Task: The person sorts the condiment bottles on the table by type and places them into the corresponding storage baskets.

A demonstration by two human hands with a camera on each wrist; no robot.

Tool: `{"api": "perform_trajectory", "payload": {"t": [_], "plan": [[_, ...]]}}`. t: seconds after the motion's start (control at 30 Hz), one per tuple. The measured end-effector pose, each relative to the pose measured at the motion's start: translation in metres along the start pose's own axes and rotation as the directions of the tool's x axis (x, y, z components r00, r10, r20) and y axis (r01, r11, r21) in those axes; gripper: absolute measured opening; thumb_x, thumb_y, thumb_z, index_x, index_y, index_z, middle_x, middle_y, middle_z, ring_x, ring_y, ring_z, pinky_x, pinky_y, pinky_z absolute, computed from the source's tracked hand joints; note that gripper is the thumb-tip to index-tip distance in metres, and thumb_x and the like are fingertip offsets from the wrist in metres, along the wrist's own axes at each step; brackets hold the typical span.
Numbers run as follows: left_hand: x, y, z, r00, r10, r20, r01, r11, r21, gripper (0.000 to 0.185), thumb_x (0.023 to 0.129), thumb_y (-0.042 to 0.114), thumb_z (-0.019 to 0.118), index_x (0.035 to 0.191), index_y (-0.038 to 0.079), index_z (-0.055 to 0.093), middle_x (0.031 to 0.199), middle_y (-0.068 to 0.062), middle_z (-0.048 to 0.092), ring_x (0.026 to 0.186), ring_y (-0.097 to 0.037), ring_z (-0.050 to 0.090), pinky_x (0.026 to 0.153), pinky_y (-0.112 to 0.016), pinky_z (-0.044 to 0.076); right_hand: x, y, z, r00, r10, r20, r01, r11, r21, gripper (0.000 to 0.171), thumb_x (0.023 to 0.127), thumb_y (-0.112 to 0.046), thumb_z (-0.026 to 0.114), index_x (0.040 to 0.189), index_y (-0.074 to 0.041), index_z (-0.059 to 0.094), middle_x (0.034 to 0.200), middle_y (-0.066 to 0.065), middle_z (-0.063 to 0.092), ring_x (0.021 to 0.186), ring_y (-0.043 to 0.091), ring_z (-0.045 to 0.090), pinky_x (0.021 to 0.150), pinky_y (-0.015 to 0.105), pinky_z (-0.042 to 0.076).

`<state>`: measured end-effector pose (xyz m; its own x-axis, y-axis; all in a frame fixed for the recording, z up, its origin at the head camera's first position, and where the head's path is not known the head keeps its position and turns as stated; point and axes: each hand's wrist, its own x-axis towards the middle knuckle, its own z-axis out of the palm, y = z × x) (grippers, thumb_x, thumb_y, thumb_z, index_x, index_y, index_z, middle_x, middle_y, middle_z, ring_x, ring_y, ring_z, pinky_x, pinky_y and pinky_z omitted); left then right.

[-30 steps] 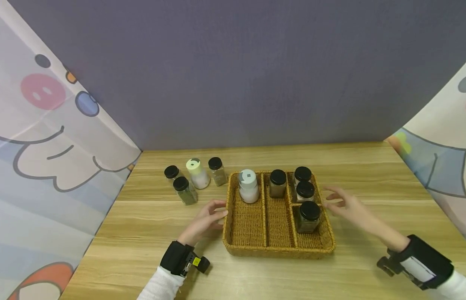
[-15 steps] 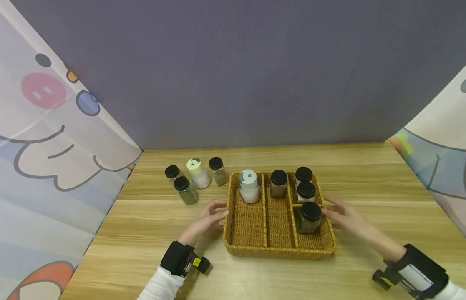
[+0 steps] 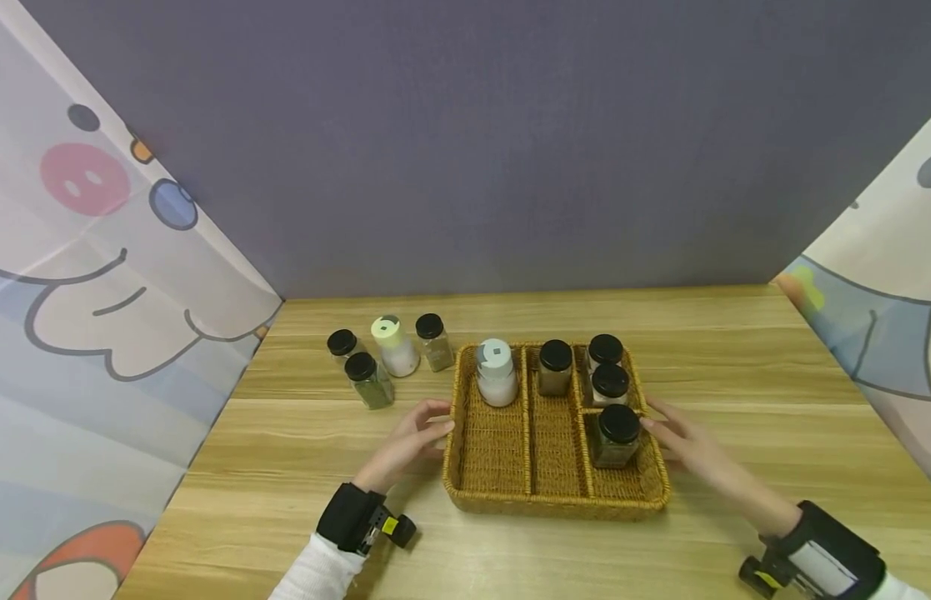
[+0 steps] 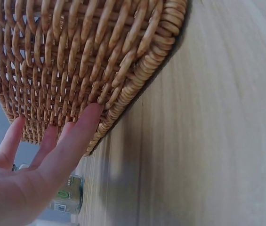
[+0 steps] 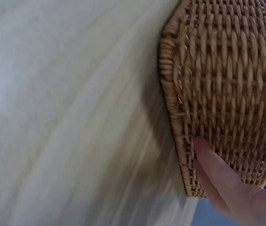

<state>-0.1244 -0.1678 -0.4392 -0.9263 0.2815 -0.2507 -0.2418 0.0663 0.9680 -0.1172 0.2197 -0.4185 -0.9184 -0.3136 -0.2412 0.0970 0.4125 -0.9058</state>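
A woven wicker basket point(image 3: 555, 505) with several compartments sits on the wooden table. My left hand point(image 3: 408, 442) is at its left side, with fairly straight fingers point(image 4: 78, 136) touching the outer wall near the base and the thumb up by the rim. On the opposite side, my right hand point(image 3: 686, 442) touches the wall with extended fingers point(image 5: 215, 167), its thumb at the rim. Inside the basket stand a white-capped bottle point(image 3: 498, 375), a black-lidded jar of brown powder point(image 3: 555, 368), two black-lidded jars at the back right, and a larger dark jar point(image 3: 618, 437) before them.
Left of the basket stand a jar of green herbs point(image 3: 371, 382), another black-lidded jar point(image 3: 343, 346), a yellow-capped bottle point(image 3: 395, 347) and a black-lidded spice jar point(image 3: 435, 343). A grey panel point(image 3: 510, 167) rises behind the table point(image 3: 270, 467); printed curtains point(image 3: 97, 333) flank it.
My right hand has moved left and in against the basket's right side, its thumb now at the rim. The left hand, basket and jars have stayed in place.
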Motion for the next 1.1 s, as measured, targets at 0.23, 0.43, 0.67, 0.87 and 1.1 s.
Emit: {"api": "perform_trajectory", "payload": {"t": [0.23, 0.43, 0.67, 0.87, 1.1], "plan": [[-0.003, 0.002, 0.001, 1.000, 0.013, -0.007, -0.013, 0.999, 0.030, 0.046, 0.087, 0.018, 0.056, 0.124, -0.002, 0.037, 0.129, -0.022, 0.036, 0.106, -0.028, 0.049, 0.081, -0.042, 0.048, -0.002, 0.000, 0.002, 0.998, 0.058, 0.019, -0.059, 0.995, 0.081, 0.065, 0.096, -0.033, 0.035, 0.140, 0.001, 0.002, 0.136, 0.037, 0.011, 0.118, 0.052, 0.027, 0.087, 0.049, 0.043], [-0.005, 0.002, 0.001, 0.999, 0.041, -0.021, -0.039, 0.994, 0.098, 0.045, 0.086, 0.019, 0.056, 0.122, -0.002, 0.041, 0.123, -0.023, 0.042, 0.103, -0.029, 0.050, 0.079, -0.040, 0.050, -0.002, 0.000, 0.003, 0.996, 0.087, 0.019, -0.089, 0.990, 0.109, 0.066, 0.095, -0.035, 0.036, 0.140, 0.000, 0.002, 0.136, 0.037, 0.012, 0.119, 0.050, 0.026, 0.086, 0.047, 0.045], [-0.004, 0.009, -0.006, 0.997, 0.076, -0.006, -0.073, 0.973, 0.221, 0.045, 0.085, 0.018, 0.058, 0.122, -0.004, 0.042, 0.114, -0.023, 0.049, 0.094, -0.031, 0.055, 0.077, -0.043, 0.050, -0.003, 0.001, 0.003, 0.995, 0.097, 0.029, -0.100, 0.986, 0.131, 0.067, 0.095, -0.035, 0.036, 0.141, -0.001, 0.001, 0.138, 0.036, 0.009, 0.121, 0.050, 0.023, 0.085, 0.048, 0.045], [-0.001, 0.027, -0.016, 0.991, 0.126, 0.051, -0.136, 0.922, 0.363, 0.042, 0.087, 0.014, 0.055, 0.120, -0.008, 0.043, 0.107, -0.025, 0.053, 0.088, -0.040, 0.056, 0.069, -0.044, 0.052, -0.002, 0.003, 0.002, 0.995, 0.096, 0.035, -0.101, 0.984, 0.147, 0.068, 0.094, -0.037, 0.036, 0.141, -0.002, 0.000, 0.138, 0.034, 0.007, 0.121, 0.049, 0.023, 0.087, 0.048, 0.044], [0.001, 0.050, -0.026, 0.979, 0.201, -0.015, -0.161, 0.825, 0.542, 0.029, 0.085, 0.011, 0.057, 0.110, -0.002, 0.053, 0.101, -0.016, 0.059, 0.084, -0.034, 0.058, 0.064, -0.042, 0.052, -0.001, 0.004, 0.002, 0.995, 0.087, 0.049, -0.093, 0.986, 0.137, 0.066, 0.096, -0.035, 0.033, 0.141, -0.002, -0.001, 0.138, 0.035, 0.008, 0.121, 0.049, 0.025, 0.089, 0.048, 0.042]]}}
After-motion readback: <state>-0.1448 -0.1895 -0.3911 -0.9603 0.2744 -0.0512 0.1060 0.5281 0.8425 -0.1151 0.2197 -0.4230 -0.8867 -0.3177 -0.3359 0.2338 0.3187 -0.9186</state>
